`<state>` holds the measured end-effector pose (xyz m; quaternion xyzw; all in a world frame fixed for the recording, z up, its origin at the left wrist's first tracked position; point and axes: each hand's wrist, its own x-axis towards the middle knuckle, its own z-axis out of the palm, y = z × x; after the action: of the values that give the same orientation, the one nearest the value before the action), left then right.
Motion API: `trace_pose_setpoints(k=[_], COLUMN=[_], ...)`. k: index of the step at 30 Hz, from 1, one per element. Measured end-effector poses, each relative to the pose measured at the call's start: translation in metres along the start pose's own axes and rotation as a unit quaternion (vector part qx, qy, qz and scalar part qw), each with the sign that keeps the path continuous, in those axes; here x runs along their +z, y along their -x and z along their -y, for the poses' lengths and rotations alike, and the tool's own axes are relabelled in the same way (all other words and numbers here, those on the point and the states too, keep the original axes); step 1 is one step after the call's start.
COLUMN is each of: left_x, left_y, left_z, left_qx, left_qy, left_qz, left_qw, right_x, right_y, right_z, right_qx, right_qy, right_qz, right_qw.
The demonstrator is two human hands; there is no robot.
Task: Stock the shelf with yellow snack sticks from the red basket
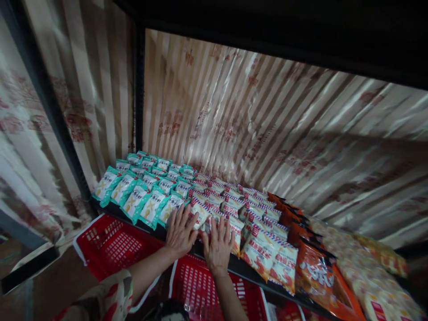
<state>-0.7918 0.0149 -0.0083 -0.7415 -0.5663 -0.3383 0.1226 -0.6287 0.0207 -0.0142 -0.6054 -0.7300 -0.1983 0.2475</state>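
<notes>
My left hand (181, 232) and my right hand (219, 243) lie side by side, fingers stretched out flat, on red-and-white snack packets (230, 207) at the front of a dark shelf (240, 267). Both hands press on the front row of those packets; neither grips one. Just left of my left hand lie rows of green-and-white snack packets (147, 196). To the right of my right hand more red-and-white packets (270, 254) overlap, then orange bags (314, 272).
Two red plastic baskets (110, 245) (200, 290) stand below the shelf edge. Yellow-and-white packets (368, 267) fill the shelf's right end. Striped shiny cloth (267, 116) covers the back and left side. A dark shelf board hangs above.
</notes>
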Motion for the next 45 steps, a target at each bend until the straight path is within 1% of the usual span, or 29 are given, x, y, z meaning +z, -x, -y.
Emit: trace_pose_setpoints(k=[2, 4, 7, 10, 16, 20, 23, 37, 45], left_x=[-0.005, -0.006, -0.006, -0.005, -0.006, -0.005, -0.004, 0.000, -0.002], left_y=[0.001, 0.001, -0.001, -0.001, 0.000, 0.001, 0.002, 0.001, 0.002], left_z=[0.018, 0.033, 0.044, 0.044, 0.046, 0.050, 0.050, 0.048, 0.049], left_qx=[-0.014, -0.009, 0.013, 0.010, 0.017, 0.018, 0.017, 0.017, 0.049], left_qy=[-0.009, -0.014, -0.014, -0.006, 0.024, 0.052, 0.064, 0.053, 0.020], left_qz=[-0.004, 0.008, 0.035, 0.049, 0.066, 0.069, 0.062, 0.057, 0.040], left_qw=[1.000, 1.000, 0.999, 0.999, 0.997, 0.996, 0.996, 0.997, 0.998], right_x=[0.000, 0.003, 0.010, 0.012, 0.014, 0.016, 0.015, 0.022, 0.025], right_y=[-0.003, -0.006, -0.007, -0.006, -0.003, -0.002, -0.001, -0.001, -0.002], right_z=[0.007, 0.013, 0.017, 0.018, 0.021, 0.022, 0.022, 0.015, 0.014], right_qx=[-0.016, -0.024, -0.025, -0.027, -0.001, 0.006, 0.008, -0.023, -0.035], right_qy=[0.003, 0.009, 0.011, 0.013, 0.023, 0.041, 0.055, 0.058, 0.012], right_qz=[-0.010, -0.017, -0.026, -0.026, 0.010, 0.032, 0.037, -0.001, -0.049], right_qw=[1.000, 1.000, 0.999, 0.999, 1.000, 0.999, 0.998, 0.998, 0.998])
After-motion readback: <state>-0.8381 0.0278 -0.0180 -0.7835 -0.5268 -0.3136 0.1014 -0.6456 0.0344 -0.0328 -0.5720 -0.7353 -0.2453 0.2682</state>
